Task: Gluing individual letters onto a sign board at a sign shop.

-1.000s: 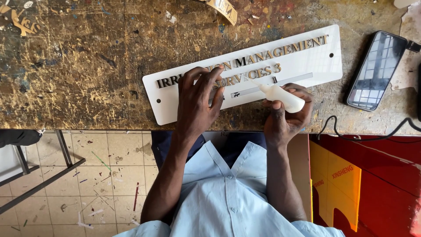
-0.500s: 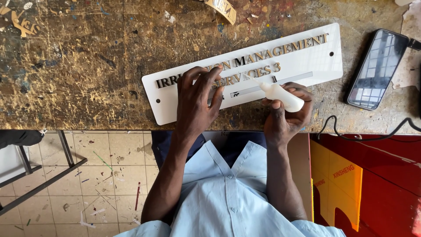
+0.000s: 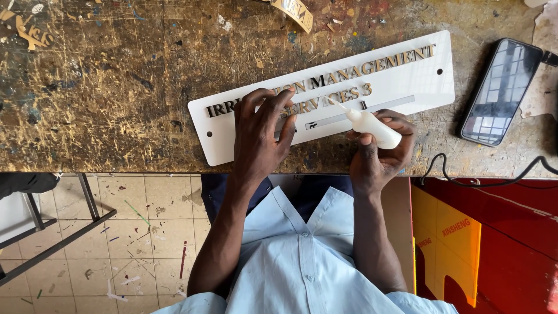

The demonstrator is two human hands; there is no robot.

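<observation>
Fingers (image 3: pixel 279 107) on sign (image 3: pixel 407 81); phone (image 3: pixel 494 90) nearby.

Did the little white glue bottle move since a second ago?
No. The glue bottle in the right hand keeps the same spot against the white sign plate, nozzle at the lower row of letters.

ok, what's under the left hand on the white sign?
The left hand lies flat on the white sign, covering part of the raised gold letters. Those beneath the palm cannot be seen.

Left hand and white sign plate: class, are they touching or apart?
Touching. The head view shows the left hand lying flat on the white sign plate, fingers spread over its raised letters, with no gap visible.
</observation>
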